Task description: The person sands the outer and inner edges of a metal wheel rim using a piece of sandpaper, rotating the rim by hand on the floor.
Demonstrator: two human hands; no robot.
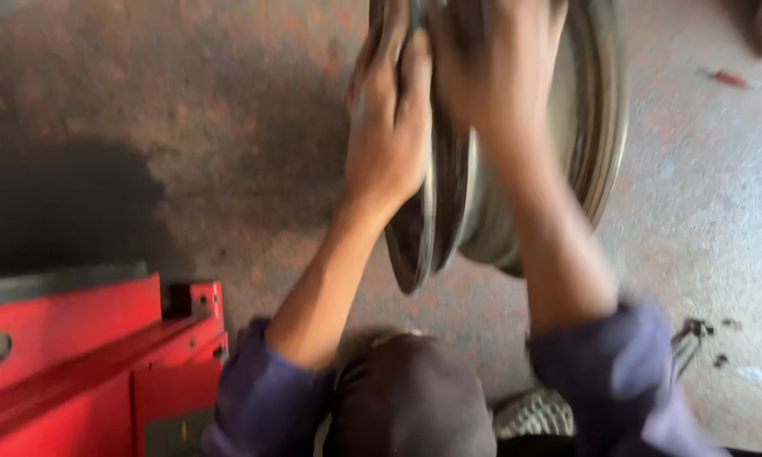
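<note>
Left hand point(389, 127) clamps the round steel wheel rim's point(597, 127) edge; right hand point(491, 68) grip unclear (blurred); rough speckled concrete floor point(186, 127), red machine point(85, 355).

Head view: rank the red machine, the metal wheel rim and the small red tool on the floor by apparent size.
1. Red machine, cut off by the frame.
2. Metal wheel rim, similar and nearer, so unsure.
3. Small red tool.
</note>
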